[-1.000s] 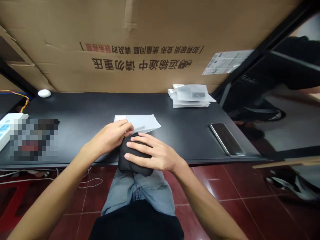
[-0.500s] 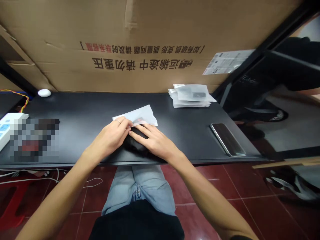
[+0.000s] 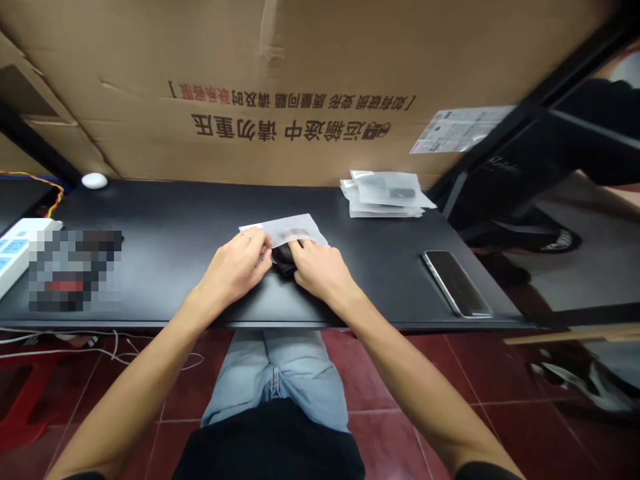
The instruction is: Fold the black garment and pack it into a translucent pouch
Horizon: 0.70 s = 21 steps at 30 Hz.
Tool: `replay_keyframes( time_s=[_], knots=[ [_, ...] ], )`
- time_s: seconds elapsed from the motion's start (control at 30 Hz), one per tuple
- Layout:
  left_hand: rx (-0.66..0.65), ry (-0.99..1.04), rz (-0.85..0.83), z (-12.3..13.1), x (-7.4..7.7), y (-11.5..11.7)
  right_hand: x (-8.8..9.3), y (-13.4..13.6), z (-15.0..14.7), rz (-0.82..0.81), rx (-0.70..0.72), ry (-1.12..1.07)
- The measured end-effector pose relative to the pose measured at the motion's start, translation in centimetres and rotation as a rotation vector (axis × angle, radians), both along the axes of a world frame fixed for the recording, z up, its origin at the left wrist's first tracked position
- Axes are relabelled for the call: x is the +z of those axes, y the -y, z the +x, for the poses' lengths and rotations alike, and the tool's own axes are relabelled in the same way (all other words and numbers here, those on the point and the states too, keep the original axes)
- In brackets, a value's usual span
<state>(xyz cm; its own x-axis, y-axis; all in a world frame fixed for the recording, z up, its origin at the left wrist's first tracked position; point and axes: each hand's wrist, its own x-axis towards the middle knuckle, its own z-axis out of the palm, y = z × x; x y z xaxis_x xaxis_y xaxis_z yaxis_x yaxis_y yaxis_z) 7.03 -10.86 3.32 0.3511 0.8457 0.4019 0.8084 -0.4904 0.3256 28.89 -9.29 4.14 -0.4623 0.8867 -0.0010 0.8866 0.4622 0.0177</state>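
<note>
A frosted white bag (image 3: pixel 293 227) lies on the black table in front of me, with a dark shape showing faintly through it. My left hand (image 3: pixel 243 261) pinches the bag's near edge at its left end. A black soft item (image 3: pixel 285 262) sits between my hands, its upper part inside or under the bag. The fingertips of my right hand (image 3: pixel 323 267) reach into the bag's near edge and press on the black item; they are partly hidden.
Several filled frosted bags (image 3: pixel 387 195) are stacked at the back right. A phone (image 3: pixel 456 283) lies at the right. A white oval object (image 3: pixel 94 181), a power strip (image 3: pixel 25 247) and a blurred-out item (image 3: pixel 75 270) are at the left. A cardboard sheet (image 3: pixel 310 53) stands behind.
The black item has gone further into the bag, with less of it showing. My right hand's fingertips have moved in under the bag's edge. Both hands and the bag appear slightly further right.
</note>
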Motion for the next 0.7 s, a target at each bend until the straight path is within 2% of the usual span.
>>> replay_keyframes(
  time_s=[0.1, 0.17, 0.3, 0.43, 0.53, 0.6, 0.7],
  knots=[
    [0.011, -0.015, -0.026, -0.5, -0.3, -0.1, -0.7, -0.1, 1.1, -0.013, 0.229, -0.074],
    [0.021, -0.029, -0.035, -0.7, -0.4, -0.1, -1.3, -0.2, 1.5, -0.001, 0.278, -0.099],
    [0.020, -0.037, -0.032, 0.0, -0.3, 0.1, -1.8, -0.2, 1.0, 0.067, 0.116, -0.076],
    [-0.009, -0.050, -0.043, 0.7, -0.2, 0.4, -1.7, -0.2, 0.0, 0.060, -0.023, -0.043],
    [0.001, -0.095, -0.035, 0.4, -0.3, 0.4, -1.7, 0.1, -0.1, 0.092, -0.028, -0.052],
    [0.005, -0.123, -0.035, 0.0, -0.2, 0.5, -1.8, 0.7, 0.5, 0.148, 0.080, -0.081],
    [0.005, -0.095, -0.041, -0.5, -0.2, 0.8, -1.8, 2.4, 2.3, 0.249, 0.393, -0.137]
  ],
)
